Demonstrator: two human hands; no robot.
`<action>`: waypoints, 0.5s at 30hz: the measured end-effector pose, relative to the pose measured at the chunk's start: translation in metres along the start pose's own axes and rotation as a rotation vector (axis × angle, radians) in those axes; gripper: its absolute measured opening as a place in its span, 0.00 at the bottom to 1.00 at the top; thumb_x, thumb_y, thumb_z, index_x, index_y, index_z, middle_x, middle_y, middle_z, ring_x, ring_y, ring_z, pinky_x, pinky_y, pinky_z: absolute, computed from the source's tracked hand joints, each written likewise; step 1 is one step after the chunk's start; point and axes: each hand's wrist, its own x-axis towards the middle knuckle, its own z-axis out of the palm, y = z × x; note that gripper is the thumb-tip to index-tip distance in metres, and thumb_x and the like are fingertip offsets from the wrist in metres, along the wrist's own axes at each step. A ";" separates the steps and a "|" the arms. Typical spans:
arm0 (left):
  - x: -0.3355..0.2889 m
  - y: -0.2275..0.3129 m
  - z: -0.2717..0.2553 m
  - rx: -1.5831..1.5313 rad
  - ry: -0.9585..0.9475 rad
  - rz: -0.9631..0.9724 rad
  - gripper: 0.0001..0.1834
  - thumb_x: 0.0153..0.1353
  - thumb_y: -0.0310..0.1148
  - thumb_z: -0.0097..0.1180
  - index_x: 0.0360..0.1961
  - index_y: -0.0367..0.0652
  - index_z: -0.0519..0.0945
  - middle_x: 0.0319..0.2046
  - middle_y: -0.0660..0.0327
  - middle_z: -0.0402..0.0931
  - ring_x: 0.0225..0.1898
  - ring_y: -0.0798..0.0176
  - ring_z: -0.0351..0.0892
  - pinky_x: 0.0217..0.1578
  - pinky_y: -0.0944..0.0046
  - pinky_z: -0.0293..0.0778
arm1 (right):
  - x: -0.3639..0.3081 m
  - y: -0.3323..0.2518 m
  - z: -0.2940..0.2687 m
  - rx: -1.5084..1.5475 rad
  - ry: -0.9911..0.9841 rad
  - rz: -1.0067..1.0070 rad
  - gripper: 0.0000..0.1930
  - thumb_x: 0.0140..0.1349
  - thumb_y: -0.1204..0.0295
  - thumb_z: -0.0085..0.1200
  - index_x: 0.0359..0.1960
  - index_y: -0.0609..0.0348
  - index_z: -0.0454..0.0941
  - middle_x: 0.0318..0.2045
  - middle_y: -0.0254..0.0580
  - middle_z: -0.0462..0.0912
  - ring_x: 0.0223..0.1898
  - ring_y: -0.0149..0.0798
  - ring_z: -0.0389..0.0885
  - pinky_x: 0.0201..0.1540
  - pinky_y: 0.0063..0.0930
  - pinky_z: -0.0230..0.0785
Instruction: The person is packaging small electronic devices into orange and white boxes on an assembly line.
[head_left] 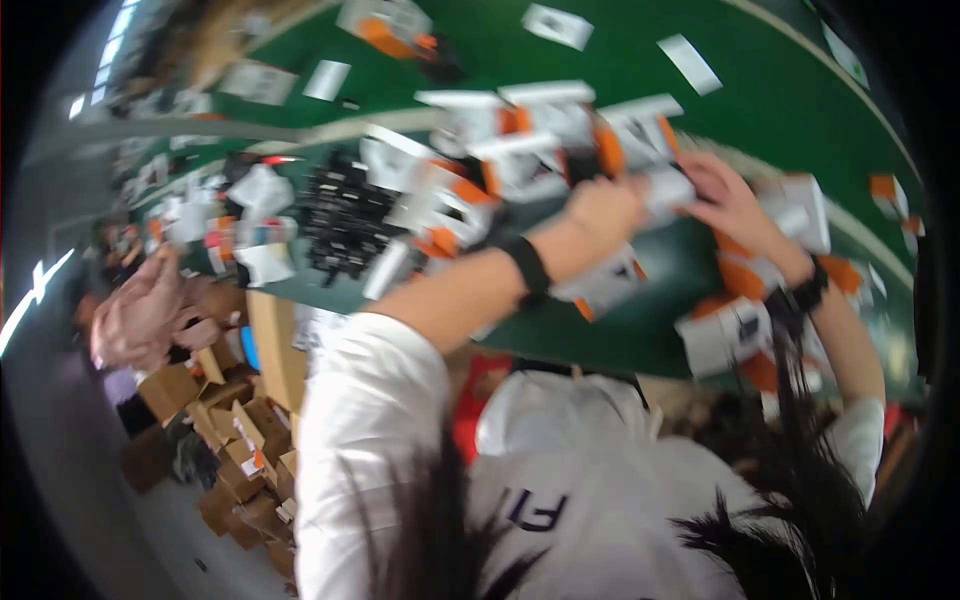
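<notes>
Over the green table, a small white box-like piece (665, 194) is between my two hands; motion blur hides its details. My left hand (605, 215) is closed round its left end, with the fingertips out of sight. At the right end, the thumb and fingers of my right hand (722, 195) grip it. Several white and orange boxes lie round my hands: an open one (638, 132) just beyond, another (527, 168) to the left, and one (608, 282) below my left wrist. Beside my right forearm is a further white and orange box (725, 335).
A heap of small black items (345, 215) lies left on the green table (660, 300). White sheets (688, 62) and a white-orange box (385, 25) are on the green surface beyond. Cardboard boxes (245, 440) fill the floor at left, near a person in pink (140, 310).
</notes>
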 end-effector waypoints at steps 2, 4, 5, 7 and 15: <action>0.002 -0.003 0.001 0.134 0.021 0.022 0.16 0.54 0.38 0.52 0.40 0.39 0.70 0.33 0.54 0.73 0.32 0.55 0.78 0.28 0.58 0.76 | 0.008 0.000 -0.006 -0.118 -0.148 -0.053 0.22 0.55 0.82 0.50 0.53 0.61 0.65 0.48 0.42 0.72 0.52 0.34 0.70 0.53 0.28 0.64; -0.002 -0.013 0.006 0.128 0.150 0.175 0.22 0.53 0.41 0.55 0.43 0.38 0.67 0.36 0.53 0.71 0.31 0.51 0.77 0.30 0.59 0.75 | 0.009 -0.004 -0.002 -0.533 -0.150 -0.199 0.20 0.52 0.78 0.56 0.50 0.58 0.71 0.50 0.35 0.71 0.48 0.31 0.71 0.53 0.27 0.63; 0.000 -0.017 0.003 0.114 0.154 0.197 0.22 0.53 0.41 0.55 0.43 0.38 0.67 0.36 0.53 0.71 0.31 0.51 0.77 0.30 0.59 0.75 | 0.009 -0.001 0.004 -0.506 -0.078 -0.152 0.16 0.51 0.78 0.56 0.44 0.60 0.73 0.48 0.37 0.72 0.46 0.32 0.72 0.52 0.26 0.64; -0.006 -0.008 -0.007 -0.070 0.160 0.095 0.22 0.54 0.42 0.55 0.42 0.37 0.68 0.42 0.52 0.68 0.36 0.51 0.75 0.31 0.56 0.73 | 0.003 0.018 0.006 -0.230 0.189 -0.111 0.11 0.51 0.79 0.55 0.37 0.61 0.72 0.44 0.37 0.73 0.44 0.31 0.72 0.49 0.27 0.65; -0.009 -0.003 -0.026 0.022 0.337 -0.066 0.11 0.54 0.37 0.55 0.32 0.39 0.76 0.12 0.57 0.69 0.17 0.46 0.71 0.22 0.52 0.66 | -0.011 0.019 0.015 -0.974 -0.135 -0.383 0.15 0.48 0.81 0.52 0.41 0.61 0.69 0.45 0.44 0.70 0.52 0.45 0.65 0.51 0.33 0.64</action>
